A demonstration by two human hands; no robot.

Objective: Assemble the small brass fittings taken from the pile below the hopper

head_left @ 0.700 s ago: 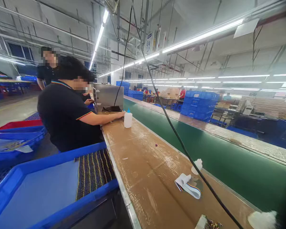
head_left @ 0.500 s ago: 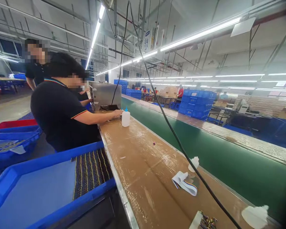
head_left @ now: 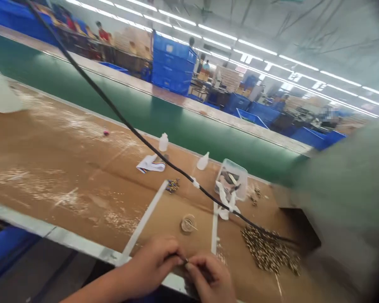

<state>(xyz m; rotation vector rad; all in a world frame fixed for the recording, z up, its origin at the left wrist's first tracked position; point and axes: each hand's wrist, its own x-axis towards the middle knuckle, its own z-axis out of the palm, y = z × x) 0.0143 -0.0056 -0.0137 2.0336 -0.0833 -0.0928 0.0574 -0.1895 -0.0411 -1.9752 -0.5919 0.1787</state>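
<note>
My left hand [head_left: 156, 263] and my right hand [head_left: 210, 275] meet over the near edge of the workbench [head_left: 107, 210]. Both have thumb and fingers pinched together around a small dark piece [head_left: 186, 261], too small and blurred to name. Just beyond them is a small round dish [head_left: 188, 224] with a thin stick lying across it. To the right of my hands a large pile of small dark-and-gold pieces [head_left: 270, 250] is spread on the bench. A smaller cluster of similar pieces [head_left: 172, 185] lies by the white tape strip [head_left: 147, 214].
A clear plastic box [head_left: 240, 176] holds cloth and scraps. Two white squeeze bottles [head_left: 163, 142] and a folded white strap [head_left: 150, 163] lie near the green conveyor [head_left: 113, 109]. A black cable [head_left: 113, 107] hangs across the view. Blue crates [head_left: 173, 63] are stacked beyond.
The view has swung right and down. My two hands and the pile of small pieces have come into sight, while the co-worker and the blue tray with patterned strips have left it.
</note>
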